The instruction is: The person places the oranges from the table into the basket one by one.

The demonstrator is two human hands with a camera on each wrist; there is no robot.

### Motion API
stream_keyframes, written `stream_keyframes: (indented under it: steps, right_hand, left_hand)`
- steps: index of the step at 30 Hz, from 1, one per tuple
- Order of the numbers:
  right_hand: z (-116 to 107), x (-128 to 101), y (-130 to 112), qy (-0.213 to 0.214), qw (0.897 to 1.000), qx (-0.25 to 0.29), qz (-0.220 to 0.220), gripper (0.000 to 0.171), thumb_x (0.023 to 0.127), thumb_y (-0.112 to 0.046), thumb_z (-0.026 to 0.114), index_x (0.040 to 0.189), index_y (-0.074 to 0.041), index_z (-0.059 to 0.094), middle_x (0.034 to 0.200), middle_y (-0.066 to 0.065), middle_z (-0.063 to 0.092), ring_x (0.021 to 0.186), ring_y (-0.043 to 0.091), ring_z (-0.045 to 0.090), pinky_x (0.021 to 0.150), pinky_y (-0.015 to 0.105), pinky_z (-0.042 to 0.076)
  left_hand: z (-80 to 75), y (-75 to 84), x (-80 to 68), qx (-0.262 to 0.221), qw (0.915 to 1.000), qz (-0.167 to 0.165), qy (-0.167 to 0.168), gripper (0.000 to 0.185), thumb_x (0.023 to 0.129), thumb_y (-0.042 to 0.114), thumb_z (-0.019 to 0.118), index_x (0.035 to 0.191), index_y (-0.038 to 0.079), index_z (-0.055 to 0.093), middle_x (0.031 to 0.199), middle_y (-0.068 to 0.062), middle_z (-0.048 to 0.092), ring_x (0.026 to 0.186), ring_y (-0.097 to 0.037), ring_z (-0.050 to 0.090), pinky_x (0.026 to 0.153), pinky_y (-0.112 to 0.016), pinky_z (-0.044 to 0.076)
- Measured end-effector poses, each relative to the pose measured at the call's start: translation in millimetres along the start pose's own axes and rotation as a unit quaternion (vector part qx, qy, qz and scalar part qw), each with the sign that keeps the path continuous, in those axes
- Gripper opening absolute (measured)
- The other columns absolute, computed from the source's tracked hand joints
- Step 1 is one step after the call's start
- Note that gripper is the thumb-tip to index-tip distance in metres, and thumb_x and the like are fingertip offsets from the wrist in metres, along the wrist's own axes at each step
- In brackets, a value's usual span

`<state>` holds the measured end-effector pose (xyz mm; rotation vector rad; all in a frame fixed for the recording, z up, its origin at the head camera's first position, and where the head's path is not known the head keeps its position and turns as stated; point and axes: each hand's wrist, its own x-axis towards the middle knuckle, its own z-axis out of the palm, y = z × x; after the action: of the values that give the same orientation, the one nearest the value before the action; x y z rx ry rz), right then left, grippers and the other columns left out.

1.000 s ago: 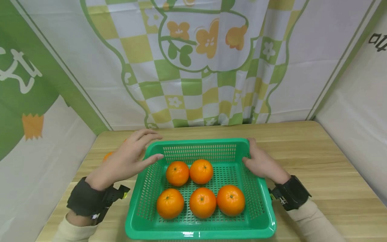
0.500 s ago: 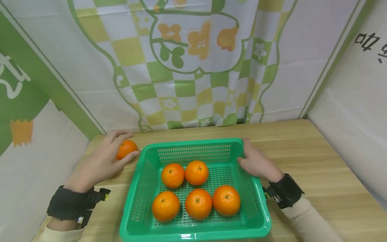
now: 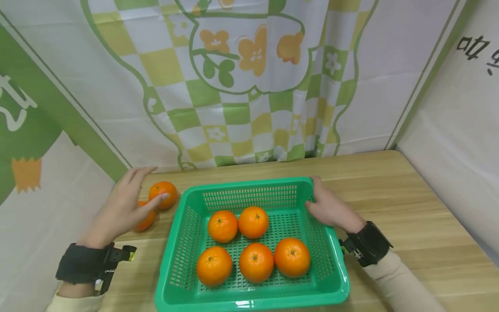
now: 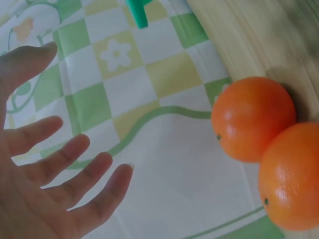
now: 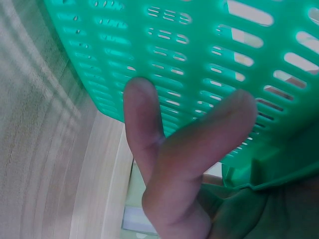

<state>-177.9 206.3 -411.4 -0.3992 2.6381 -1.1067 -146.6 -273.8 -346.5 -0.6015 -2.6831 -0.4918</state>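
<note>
Left hand (image 3: 124, 208) is off the basket's left side, fingers spread and straight, nothing gripped. Head view has a fingertip at or on the far orange (image 3: 163, 194); the wrist view shows a gap between the fingers (image 4: 75, 154) and the fruit, so I can't tell whether they actually touch. That orange sits on the wooden table (image 3: 409, 208) just left of the basket's far-left corner, touching a second loose orange (image 3: 145, 220) that is mostly hidden behind the hand. The open palm looks like a reach toward them, not a hold.

Right hand (image 3: 330, 209) is on the green plastic basket (image 3: 249, 299) at its right rim near the far corner. Thumb lies along the rim; fingers (image 5: 144, 124) lie against the slotted outer wall. Reads as bracing the basket so it doesn't slide.

Five oranges in the basket: two (image 3: 238, 224) in the far row touching each other, three (image 3: 254, 262) in the near row side by side.

Patterned green-and-yellow cloth (image 3: 249, 86) hangs behind the table.
</note>
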Motion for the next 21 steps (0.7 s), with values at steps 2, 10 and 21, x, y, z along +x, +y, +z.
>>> stream_keyframes:
  steps: [2, 10, 21]
  right_hand:
    - [-0.4, 0.2, 0.0, -0.002, 1.000, 0.004, -0.001, 0.077, 0.103, -0.008, 0.051, 0.162, 0.008, 0.004, 0.133, 0.040, 0.059, 0.082, 0.025, 0.065, 0.063, 0.030, 0.057]
    - [-1.4, -1.5, 0.1, 0.000, 1.000, -0.002, -0.005, 0.076, 0.103, -0.008, 0.051, 0.162, 0.008, 0.005, 0.136, 0.042, 0.057, 0.088, 0.028, 0.066, 0.067, 0.031, 0.057]
    - [-2.1, -3.1, -0.3, 0.001, 1.000, 0.000, -0.008, 0.075, 0.103, -0.008, 0.051, 0.161, 0.008, 0.006, 0.134, 0.041, 0.059, 0.089, 0.028, 0.066, 0.069, 0.032, 0.057]
  left_hand:
    - [-0.6, -2.8, -1.3, -0.003, 1.0000, -0.005, 0.003, 0.082, 0.087, 0.009, 0.085, 0.154, -0.005, 0.040, 0.142, -0.032, 0.050, 0.129, -0.050, 0.049, 0.102, -0.070, 0.046]
    - [-4.1, -13.7, -6.7, -0.004, 0.9989, -0.046, -0.011, 0.094, 0.090, 0.020, 0.084, 0.162, -0.003, 0.028, 0.141, -0.036, 0.049, 0.127, -0.052, 0.049, 0.099, -0.071, 0.046]
    - [-4.9, -30.9, -12.5, 0.031, 0.9942, -0.099, -0.029, 0.097, 0.090, 0.038, 0.084, 0.158, -0.007, 0.032, 0.143, -0.043, 0.045, 0.128, -0.065, 0.037, 0.100, -0.081, 0.037]
